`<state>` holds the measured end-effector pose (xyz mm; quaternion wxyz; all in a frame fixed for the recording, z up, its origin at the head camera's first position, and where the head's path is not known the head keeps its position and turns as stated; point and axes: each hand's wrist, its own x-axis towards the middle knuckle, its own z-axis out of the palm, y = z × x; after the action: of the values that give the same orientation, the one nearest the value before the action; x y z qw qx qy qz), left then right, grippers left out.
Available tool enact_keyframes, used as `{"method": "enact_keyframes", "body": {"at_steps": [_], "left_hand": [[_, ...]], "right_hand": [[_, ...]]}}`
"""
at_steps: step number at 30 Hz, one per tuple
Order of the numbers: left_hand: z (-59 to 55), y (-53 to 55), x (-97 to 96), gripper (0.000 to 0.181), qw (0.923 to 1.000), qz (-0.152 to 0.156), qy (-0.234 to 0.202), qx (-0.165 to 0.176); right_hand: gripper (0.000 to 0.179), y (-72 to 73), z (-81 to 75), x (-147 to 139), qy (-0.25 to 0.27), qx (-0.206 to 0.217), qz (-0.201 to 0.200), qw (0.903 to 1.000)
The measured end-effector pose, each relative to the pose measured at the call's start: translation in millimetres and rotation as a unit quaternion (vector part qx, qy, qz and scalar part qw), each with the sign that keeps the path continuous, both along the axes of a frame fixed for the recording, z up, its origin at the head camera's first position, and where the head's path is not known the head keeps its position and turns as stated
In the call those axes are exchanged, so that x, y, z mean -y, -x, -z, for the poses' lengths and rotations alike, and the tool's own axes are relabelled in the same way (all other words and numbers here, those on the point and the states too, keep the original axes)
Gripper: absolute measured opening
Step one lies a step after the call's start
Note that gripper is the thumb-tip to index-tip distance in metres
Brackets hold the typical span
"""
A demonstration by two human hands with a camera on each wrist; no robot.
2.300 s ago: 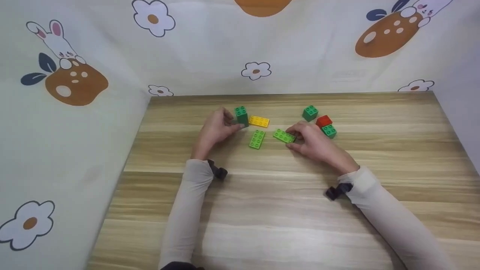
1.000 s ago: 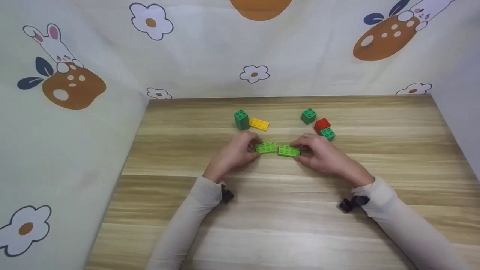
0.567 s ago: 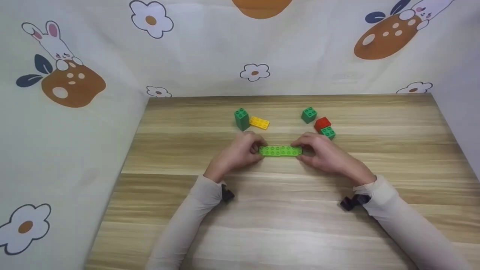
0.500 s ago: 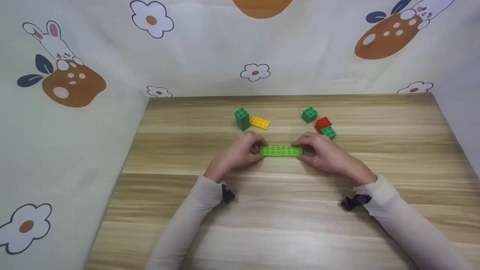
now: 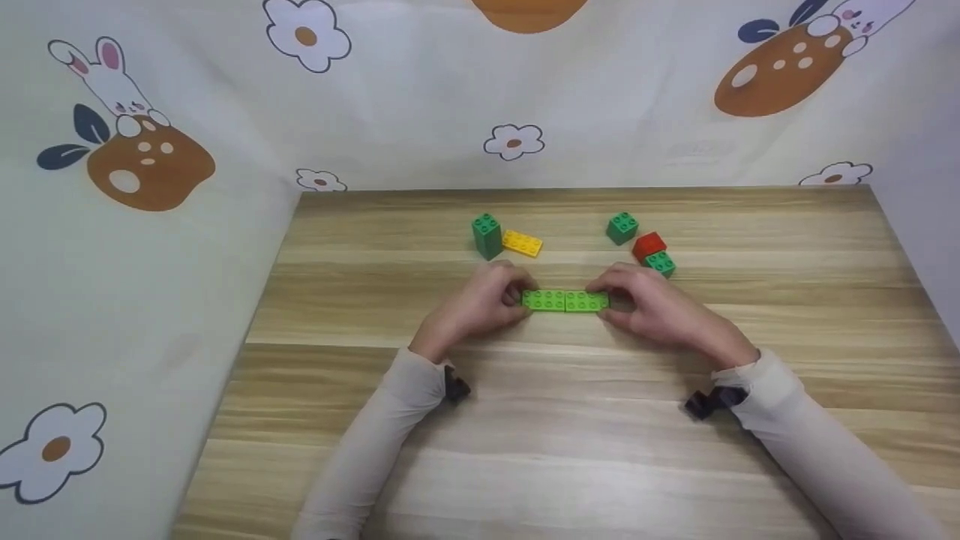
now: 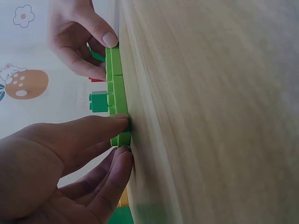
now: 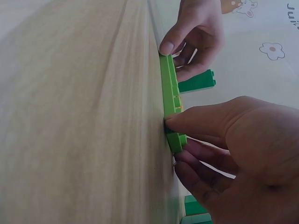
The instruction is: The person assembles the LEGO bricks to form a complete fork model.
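Note:
Two flat light-green toy bricks lie end to end on the wooden table, studs up, with a thin seam between them. My left hand pinches the outer end of the left light-green brick between thumb and fingers. At the other end, my right hand pinches the right light-green brick the same way. Both wrist views show the bricks low against the tabletop, in one straight row. In the left wrist view the thumb presses the near side of the left light-green brick.
Behind the left hand stand a tall dark-green brick and a flat yellow brick. Beyond the right hand are a green brick, a red brick and another green brick. A patterned cloth wall borders the table's back.
My left hand left the tall dark-green brick and took the left light-green brick, turning it sideways. The right hand brought its brick nearer me; the two ends met. Little has moved since.

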<state>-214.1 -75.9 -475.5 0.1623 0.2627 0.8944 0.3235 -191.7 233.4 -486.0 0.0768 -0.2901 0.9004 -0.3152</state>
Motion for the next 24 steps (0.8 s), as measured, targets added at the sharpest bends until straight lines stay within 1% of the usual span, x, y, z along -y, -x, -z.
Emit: {"method": "enact_keyframes", "body": {"at_steps": [1,8,19,24], "left_hand": [[0.2,0.1,0.0,0.034,1.0000,0.000,-0.001,0.000],[1.4,1.5,-0.5,0.033,0.9989,0.025,-0.016,-0.037],[0.1,1.1,-1.5,0.035,0.9997,0.011,-0.010,-0.019],[-0.3,0.5,-1.6,0.034,0.9998,0.007,-0.010,-0.015]], "right_hand": [[0.039,0.1,0.2,-0.2,0.001,-0.001,-0.001,1.0000],[0.040,2.0,2.0,-0.4,0.003,-0.019,-0.008,0.9998],[0.041,1.7,2.5,-0.8,0.007,-0.014,-0.007,0.9998],[0.041,1.5,-0.5,-0.5,0.007,-0.009,-0.005,0.9999]]}}
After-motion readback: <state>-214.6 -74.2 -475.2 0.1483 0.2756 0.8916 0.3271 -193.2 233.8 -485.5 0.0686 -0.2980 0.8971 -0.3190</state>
